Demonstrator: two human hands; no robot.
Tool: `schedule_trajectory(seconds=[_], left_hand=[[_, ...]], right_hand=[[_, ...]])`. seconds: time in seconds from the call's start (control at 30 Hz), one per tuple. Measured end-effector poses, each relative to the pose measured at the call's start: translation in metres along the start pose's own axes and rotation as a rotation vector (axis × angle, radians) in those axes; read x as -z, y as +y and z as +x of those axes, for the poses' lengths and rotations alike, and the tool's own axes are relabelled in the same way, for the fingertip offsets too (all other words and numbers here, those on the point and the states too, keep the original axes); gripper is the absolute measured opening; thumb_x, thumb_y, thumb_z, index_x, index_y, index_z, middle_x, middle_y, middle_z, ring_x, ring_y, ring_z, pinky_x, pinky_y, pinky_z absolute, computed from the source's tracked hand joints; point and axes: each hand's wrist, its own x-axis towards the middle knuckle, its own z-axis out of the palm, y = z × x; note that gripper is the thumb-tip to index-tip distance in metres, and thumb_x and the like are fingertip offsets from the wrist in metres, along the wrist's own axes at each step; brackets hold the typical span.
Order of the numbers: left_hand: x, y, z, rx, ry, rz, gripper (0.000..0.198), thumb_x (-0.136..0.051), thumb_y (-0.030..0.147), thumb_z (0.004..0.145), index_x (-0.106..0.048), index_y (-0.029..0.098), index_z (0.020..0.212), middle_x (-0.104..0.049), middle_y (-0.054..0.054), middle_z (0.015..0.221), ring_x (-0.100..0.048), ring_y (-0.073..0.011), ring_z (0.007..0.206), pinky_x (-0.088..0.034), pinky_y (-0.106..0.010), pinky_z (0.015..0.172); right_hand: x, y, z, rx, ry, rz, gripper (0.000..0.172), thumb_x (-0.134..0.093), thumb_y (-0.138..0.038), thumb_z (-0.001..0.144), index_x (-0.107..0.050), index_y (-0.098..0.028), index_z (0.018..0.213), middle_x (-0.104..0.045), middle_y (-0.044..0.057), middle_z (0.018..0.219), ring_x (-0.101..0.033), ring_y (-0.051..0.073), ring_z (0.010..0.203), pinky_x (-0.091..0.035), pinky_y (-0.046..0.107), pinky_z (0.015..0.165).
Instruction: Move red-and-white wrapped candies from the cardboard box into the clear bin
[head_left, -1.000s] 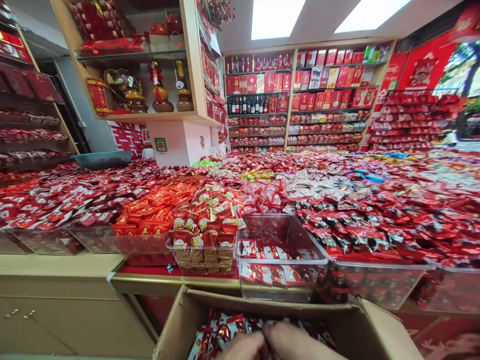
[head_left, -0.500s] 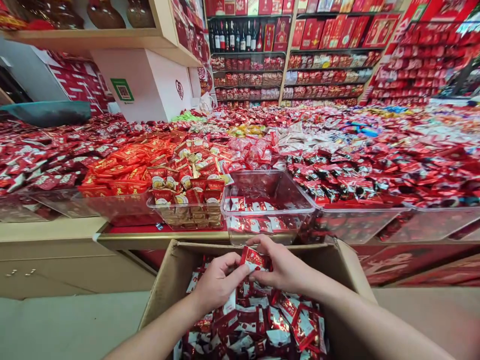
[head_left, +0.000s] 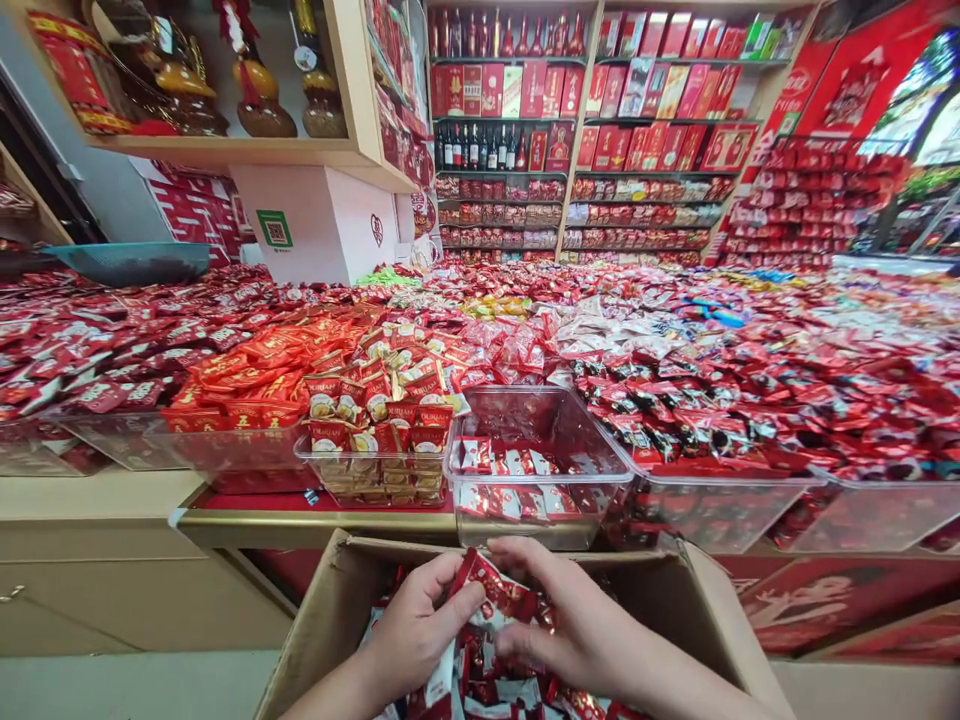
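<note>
Forearms (head_left: 667, 660) are showing at the bottom edge, which is cutting them off along with the near side of a brown cardboard box (head_left: 322, 610). Over the box's opening, the left hand (head_left: 424, 615) is pinching a crinkled, glossy red-and-white packet (head_left: 491, 585) between thumb and fingers; the right hand (head_left: 566, 605) is curving round its right end, but I cannot tell whether those fingers are gripping too. Loose packets (head_left: 510, 690) are lying jumbled beneath, partly hidden by the hands and wrists. Just beyond, a smooth clear plastic bin (head_left: 540, 415) is holding flat packets (head_left: 525, 500) in rows. Beside it on the left, gold-and-red durian packets (head_left: 375, 410) are filling another bin (head_left: 319, 456). Past them, shiny heaps (head_left: 637, 330) are merging into one another, and dark bottles (head_left: 473, 152) are standing on distant shelves (head_left: 577, 150), their labels too small to read.
</note>
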Motion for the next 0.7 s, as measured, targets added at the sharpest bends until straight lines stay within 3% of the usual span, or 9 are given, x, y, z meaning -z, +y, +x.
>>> schedule_trajectory(seconds=[0.03,0.1,0.17,0.27,0.37,0.43,0.5,0.57,0.7], left_hand=[[0.000,-0.001,0.001,0.049,0.014,-0.090,0.022,-0.055,0.036,0.078,-0.061,0.015,0.083,-0.059,0.000,0.071,-0.052,-0.0124,0.067,-0.042,-0.023,0.064],[0.001,-0.005,0.001,0.166,0.027,-0.261,0.028,-0.058,0.042,0.075,-0.059,0.015,0.083,-0.056,0.003,0.061,-0.047,-0.0076,0.050,-0.038,-0.018,0.048],[0.001,-0.007,0.002,0.248,0.019,-0.373,0.035,-0.062,0.047,0.069,-0.058,0.015,0.081,-0.055,0.004,0.055,-0.041,-0.0044,0.039,-0.031,-0.015,0.038],[0.003,-0.008,0.002,0.287,-0.026,-0.413,0.042,-0.056,0.056,0.069,-0.056,0.014,0.074,-0.057,0.001,0.051,-0.044,-0.0053,0.037,-0.030,-0.015,0.035],[0.006,-0.008,0.004,0.293,-0.062,-0.420,0.051,-0.040,0.064,0.074,-0.055,0.015,0.072,-0.055,0.001,0.044,-0.039,-0.0047,0.030,-0.023,-0.014,0.030],[0.007,-0.011,0.005,0.259,-0.074,-0.405,0.049,-0.041,0.063,0.074,-0.054,0.015,0.074,-0.054,0.002,0.043,-0.037,-0.0036,0.028,-0.020,-0.014,0.029],[0.008,-0.015,0.006,0.247,-0.085,-0.351,0.044,-0.044,0.059,0.075,-0.053,0.015,0.074,-0.054,0.003,0.045,-0.035,-0.0031,0.027,-0.020,-0.014,0.029],[0.007,-0.019,0.007,0.266,-0.078,-0.284,0.040,-0.045,0.056,0.076,-0.052,0.016,0.074,-0.053,0.004,0.045,-0.036,-0.0035,0.029,-0.020,-0.014,0.030],[0.008,-0.025,0.008,0.296,-0.067,-0.157,0.039,-0.043,0.054,0.078,-0.052,0.017,0.074,-0.052,0.005,0.047,-0.039,-0.0056,0.033,-0.024,-0.017,0.035]], right_hand=[[0.000,-0.001,0.000,0.060,-0.001,-0.030,0.054,-0.064,-0.031,0.069,-0.045,-0.018,0.118,-0.047,0.012,0.123,-0.044,0.021,0.112,-0.037,0.032,0.092],[-0.001,-0.001,0.000,0.177,-0.052,-0.104,0.045,-0.061,-0.025,0.072,-0.049,-0.019,0.115,-0.041,0.012,0.130,-0.039,0.020,0.119,-0.035,0.031,0.095],[-0.005,0.001,0.001,0.220,-0.037,-0.185,0.032,-0.051,-0.021,0.080,-0.054,-0.022,0.112,-0.053,0.010,0.119,-0.050,0.017,0.108,-0.042,0.026,0.087],[-0.003,0.003,-0.001,0.212,0.083,-0.277,0.023,-0.046,-0.026,0.084,-0.059,-0.026,0.104,-0.066,0.005,0.093,-0.062,0.015,0.080,-0.049,0.023,0.068],[0.019,-0.007,0.002,0.318,0.195,-0.350,0.019,-0.050,-0.026,0.081,-0.060,-0.024,0.098,-0.066,0.007,0.093,-0.061,0.017,0.085,-0.048,0.028,0.074],[0.043,-0.019,0.016,0.362,0.317,-0.448,0.018,-0.048,-0.023,0.082,-0.059,-0.021,0.096,-0.065,0.008,0.097,-0.058,0.017,0.090,-0.045,0.029,0.077],[0.067,-0.027,0.044,0.265,0.355,-0.575,0.016,-0.045,-0.025,0.084,-0.058,-0.018,0.091,-0.064,0.009,0.093,-0.059,0.016,0.082,-0.045,0.028,0.072],[0.083,-0.026,0.080,0.103,0.169,-0.722,0.019,-0.045,-0.029,0.083,-0.058,-0.016,0.087,-0.065,0.007,0.079,-0.059,0.015,0.068,-0.045,0.025,0.062],[0.087,0.007,0.143,0.036,-0.256,-1.066,0.017,-0.048,-0.017,0.076,-0.059,-0.013,0.088,-0.065,0.011,0.086,-0.060,0.020,0.080,-0.043,0.026,0.066]])
